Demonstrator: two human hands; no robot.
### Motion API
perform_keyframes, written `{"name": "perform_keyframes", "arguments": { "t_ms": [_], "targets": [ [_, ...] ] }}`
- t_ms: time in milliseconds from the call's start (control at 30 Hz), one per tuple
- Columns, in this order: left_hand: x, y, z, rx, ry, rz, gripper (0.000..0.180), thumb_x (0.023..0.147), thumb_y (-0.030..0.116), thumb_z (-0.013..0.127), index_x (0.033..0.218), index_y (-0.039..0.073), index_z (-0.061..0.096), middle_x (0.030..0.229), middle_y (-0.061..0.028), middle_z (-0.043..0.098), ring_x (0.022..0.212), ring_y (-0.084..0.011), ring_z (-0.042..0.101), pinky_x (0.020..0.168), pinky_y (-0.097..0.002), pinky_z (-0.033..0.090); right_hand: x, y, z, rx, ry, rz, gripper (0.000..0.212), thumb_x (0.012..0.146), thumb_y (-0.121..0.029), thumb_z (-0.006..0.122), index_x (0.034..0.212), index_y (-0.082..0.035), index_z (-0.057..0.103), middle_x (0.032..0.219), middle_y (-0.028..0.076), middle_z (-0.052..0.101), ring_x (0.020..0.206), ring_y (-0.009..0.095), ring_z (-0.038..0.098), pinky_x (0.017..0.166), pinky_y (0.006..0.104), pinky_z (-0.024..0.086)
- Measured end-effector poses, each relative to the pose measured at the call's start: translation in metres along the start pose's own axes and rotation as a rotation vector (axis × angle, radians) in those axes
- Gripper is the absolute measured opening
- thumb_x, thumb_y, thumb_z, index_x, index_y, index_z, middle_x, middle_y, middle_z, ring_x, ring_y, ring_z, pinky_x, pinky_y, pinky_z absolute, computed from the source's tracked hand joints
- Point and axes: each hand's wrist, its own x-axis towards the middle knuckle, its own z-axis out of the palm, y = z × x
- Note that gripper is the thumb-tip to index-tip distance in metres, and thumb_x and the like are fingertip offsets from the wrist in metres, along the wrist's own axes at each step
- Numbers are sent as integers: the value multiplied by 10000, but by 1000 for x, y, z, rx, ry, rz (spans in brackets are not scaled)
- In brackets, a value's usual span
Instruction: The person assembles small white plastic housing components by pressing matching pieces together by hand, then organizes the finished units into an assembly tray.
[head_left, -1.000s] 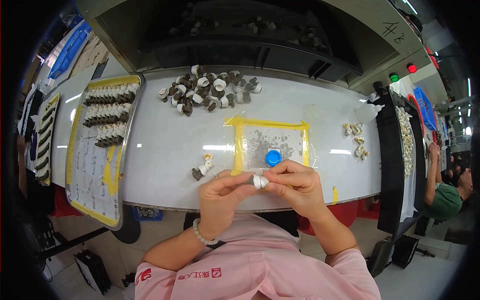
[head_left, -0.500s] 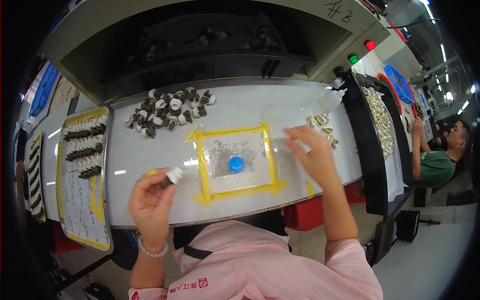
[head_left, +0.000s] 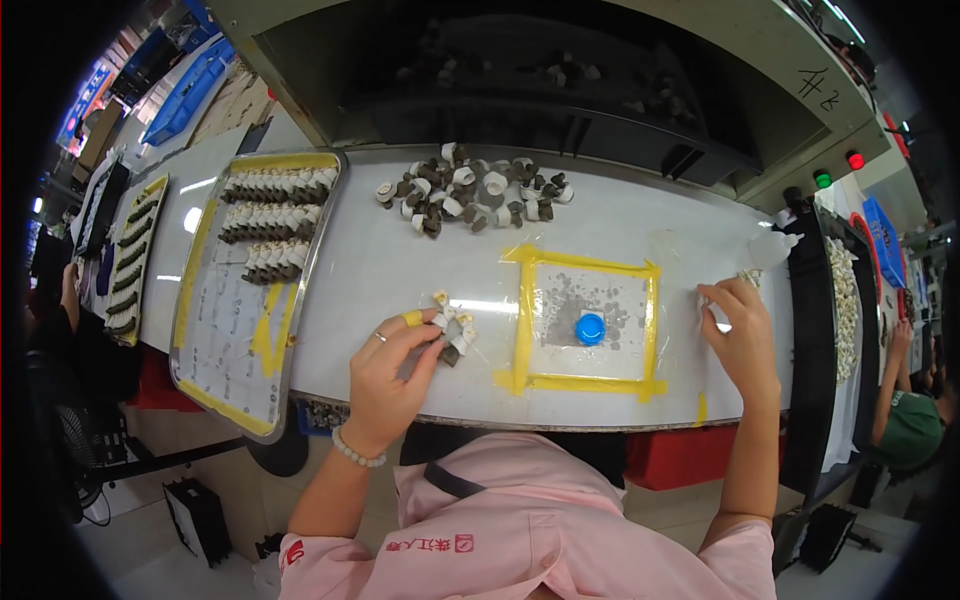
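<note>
My left hand [head_left: 390, 372], with a yellow band on one finger, is closed at the fingertips around a small white-and-dark part [head_left: 452, 350]. More white pieces with beige tips [head_left: 441, 299] show right beside those fingertips. I cannot tell whether they are held too or lie on the table. My right hand [head_left: 742, 335] is over the right side of the table, thumb and forefinger curled toward each other. Whatever they pinch, if anything, is hidden. Just beyond it lie a few small white-and-gold pieces [head_left: 752, 277]. Between the hands, a round blue cap [head_left: 590, 328] sits inside a yellow-taped rectangle [head_left: 525, 325].
A pile of white-and-dark parts [head_left: 463, 178] lies at the back. On the left, a metal tray [head_left: 282, 400] bears rows of assembled parts. At the right stand a white squeeze bottle [head_left: 770, 248] and a black bin [head_left: 815, 340] of small pieces. A dark-fronted cabinet [head_left: 640, 150] borders the back.
The view has swung left, so the table appears farther right. My left hand has lowered its part close to the table, and white pieces now show at its fingertips. My right hand's fingers have drawn together.
</note>
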Motion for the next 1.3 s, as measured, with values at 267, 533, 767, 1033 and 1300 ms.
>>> {"name": "perform_keyframes", "arguments": {
  "t_ms": [267,533,767,1033,1300],
  "targets": [
    [24,0,-10,-8,24,-55,138,806,-6,676,940,-10,647,918,-160,677,824,-260,663,705,-325,523,-5,-28,8,252,-169,32,258,722,5,693,978,-19,678,868,114,596,818,265,583,709,359,493],
    [89,-20,3,453,-58,79,328,794,112,715,1089,12,611,983,-142,592,739,-277,606,659,-356,498,-2,-13,13,256,-135,-109,282,737,8,702,1017,-25,685,914,98,617,848,261,585,747,354,495],
    [90,-32,13,441,-100,-22,262,812,127,689,1015,20,564,904,-177,586,841,-363,580,712,-431,481,1,-15,23,140,-47,-140,263,746,-49,726,1007,-29,696,904,103,624,819,255,588,734,354,491],
    [84,-21,8,355,-130,-50,253,738,-11,619,977,17,545,905,-151,581,857,-342,573,729,-428,477,13,-54,28,413,-70,-288,184,736,-88,737,909,-43,696,849,77,630,769,250,605,687,361,494],
    [66,-23,-7,624,-181,285,286,709,-77,557,977,25,558,989,-132,613,966,-326,561,792,-414,447,28,-72,32,276,-118,-440,208,700,-94,762,895,-45,708,812,66,610,745,232,602,663,345,496]
  ]
}}
